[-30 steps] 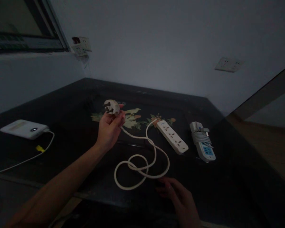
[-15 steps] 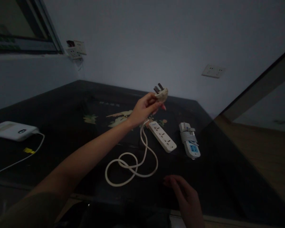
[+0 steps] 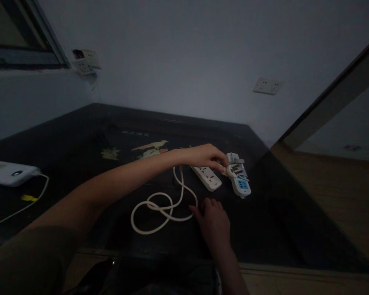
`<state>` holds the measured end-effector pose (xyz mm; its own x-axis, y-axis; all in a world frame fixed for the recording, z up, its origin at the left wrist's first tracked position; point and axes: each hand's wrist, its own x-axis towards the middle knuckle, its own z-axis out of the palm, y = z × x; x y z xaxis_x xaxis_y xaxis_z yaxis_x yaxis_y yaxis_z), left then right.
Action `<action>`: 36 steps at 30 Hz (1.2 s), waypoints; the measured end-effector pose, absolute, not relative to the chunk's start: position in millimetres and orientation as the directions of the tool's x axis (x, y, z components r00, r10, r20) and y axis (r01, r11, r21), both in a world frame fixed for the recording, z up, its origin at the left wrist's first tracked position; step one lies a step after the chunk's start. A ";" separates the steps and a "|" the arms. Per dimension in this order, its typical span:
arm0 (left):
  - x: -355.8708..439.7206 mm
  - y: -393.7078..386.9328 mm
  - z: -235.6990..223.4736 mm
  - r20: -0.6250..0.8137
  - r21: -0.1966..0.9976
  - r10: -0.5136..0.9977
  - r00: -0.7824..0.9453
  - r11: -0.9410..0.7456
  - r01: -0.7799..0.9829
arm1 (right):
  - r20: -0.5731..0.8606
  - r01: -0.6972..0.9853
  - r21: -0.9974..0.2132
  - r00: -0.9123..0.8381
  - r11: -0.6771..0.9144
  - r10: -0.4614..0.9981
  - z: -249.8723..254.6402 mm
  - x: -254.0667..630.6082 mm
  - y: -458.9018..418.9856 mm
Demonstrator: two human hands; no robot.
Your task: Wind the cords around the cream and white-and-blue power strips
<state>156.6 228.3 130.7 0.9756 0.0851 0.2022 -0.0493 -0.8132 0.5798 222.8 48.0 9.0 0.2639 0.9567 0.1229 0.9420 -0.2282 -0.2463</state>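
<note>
My left hand [image 3: 213,157] is closed on a white plug [image 3: 231,170], its prongs pointing right. The plug is in front of a second power strip [image 3: 242,186], which has a blue socket face and its own grey cord wound round it; whether they touch I cannot tell. Left of that lies a white power strip [image 3: 209,178], partly covered by my left hand and forearm. Its white cord [image 3: 147,232] curls in loops on the dark tabletop. My right hand [image 3: 214,221] rests low near the cord, thumb and fingers apart, the thumb tip beside a loop.
A white device [image 3: 10,173] with a thin cable stands on the dark table [image 3: 264,233] at the left, near a yellow tag [image 3: 29,198]. Wall sockets [image 3: 267,86] are on the wall behind, more [image 3: 87,61] by the window corner.
My left hand has brought the plug down and right, from above the table to the wound power strip. My right hand has moved up and left, closer to the cord loops.
</note>
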 end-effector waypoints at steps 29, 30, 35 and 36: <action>117.6 233.7 81.5 -0.150 0.059 0.193 0.970 -0.977 0.204 | 0.091 0.351 -0.934 0.427 -0.072 0.900 -7.4 215.8 58.7; 118.4 235.0 82.5 -0.174 0.077 0.179 0.968 -0.978 0.194 | 0.099 0.351 -0.934 0.429 -0.065 0.898 -7.2 215.3 58.6; 126.2 239.0 85.8 -0.314 0.152 0.209 0.926 -0.952 0.266 | 0.184 0.400 -0.917 0.423 0.000 0.887 -4.7 213.9 59.4; 128.3 239.2 85.2 -0.331 0.154 0.212 0.920 -0.949 0.274 | 0.198 0.409 -0.912 0.418 0.011 0.887 -4.5 214.0 59.6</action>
<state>128.3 239.2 85.2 0.9198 0.2115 -0.3306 0.2737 -0.9494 0.1541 214.0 59.6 -4.5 0.4179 0.8866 0.1982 0.4092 0.0111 -0.9124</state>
